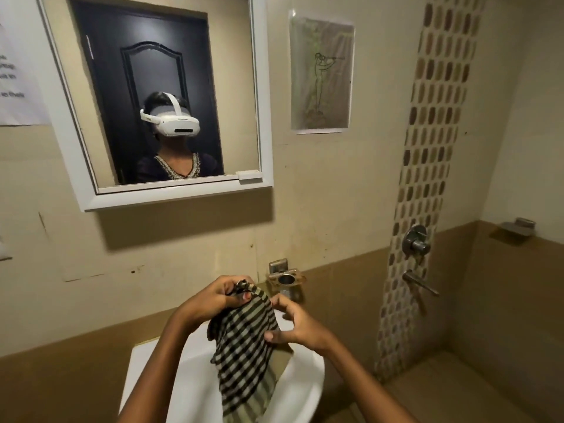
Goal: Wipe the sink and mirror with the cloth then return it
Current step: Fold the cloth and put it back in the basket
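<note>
A black-and-beige checked cloth (244, 346) hangs over the white sink (152, 370) at the bottom centre. My left hand (210, 300) pinches the cloth's bunched top end. My right hand (293, 325) grips its right edge lower down. The cloth drapes down into the basin, hiding much of it. The white-framed mirror (238, 87) hangs on the wall above and to the left, showing a person wearing a white headset in front of a dark door.
A metal tap and holder (285, 280) stand on the wall behind the sink. Shower valves (416, 242) and a lever (421, 283) sit on the mosaic strip to the right. A metal soap dish (518, 227) is on the right wall. Paper sheets (320, 74) are taped beside the mirror.
</note>
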`<state>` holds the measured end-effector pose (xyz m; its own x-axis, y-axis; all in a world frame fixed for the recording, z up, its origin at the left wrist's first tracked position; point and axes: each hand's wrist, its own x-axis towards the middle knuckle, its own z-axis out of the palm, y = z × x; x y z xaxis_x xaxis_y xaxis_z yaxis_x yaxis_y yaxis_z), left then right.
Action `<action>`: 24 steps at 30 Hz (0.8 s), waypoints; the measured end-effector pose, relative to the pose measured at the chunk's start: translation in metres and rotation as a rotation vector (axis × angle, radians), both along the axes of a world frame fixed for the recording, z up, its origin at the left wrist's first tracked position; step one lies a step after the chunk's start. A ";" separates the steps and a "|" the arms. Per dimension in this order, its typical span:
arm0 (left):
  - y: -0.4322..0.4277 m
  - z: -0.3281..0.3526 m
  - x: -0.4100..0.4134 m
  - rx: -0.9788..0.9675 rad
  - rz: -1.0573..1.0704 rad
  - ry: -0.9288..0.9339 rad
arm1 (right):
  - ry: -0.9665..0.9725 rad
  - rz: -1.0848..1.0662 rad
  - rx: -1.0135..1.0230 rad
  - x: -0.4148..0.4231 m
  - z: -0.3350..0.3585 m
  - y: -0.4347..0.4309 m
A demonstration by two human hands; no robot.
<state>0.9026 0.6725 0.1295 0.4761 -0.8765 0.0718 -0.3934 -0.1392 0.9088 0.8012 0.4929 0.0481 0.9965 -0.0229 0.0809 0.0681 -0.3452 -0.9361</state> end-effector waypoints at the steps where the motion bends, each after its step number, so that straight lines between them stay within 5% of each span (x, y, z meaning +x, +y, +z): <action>1: -0.004 0.001 -0.005 0.025 -0.029 0.018 | 0.034 0.042 0.024 -0.007 0.002 -0.004; 10: -0.094 -0.002 -0.064 0.031 -0.095 0.078 | -0.009 -0.012 -0.053 -0.100 0.015 -0.079; 17: -0.221 -0.028 -0.150 -0.076 -0.084 -0.003 | -0.037 -0.319 -0.585 -0.226 0.028 -0.202; 24: -0.371 -0.046 -0.273 -0.105 -0.282 -0.018 | 0.168 -0.579 -0.750 -0.389 0.035 -0.299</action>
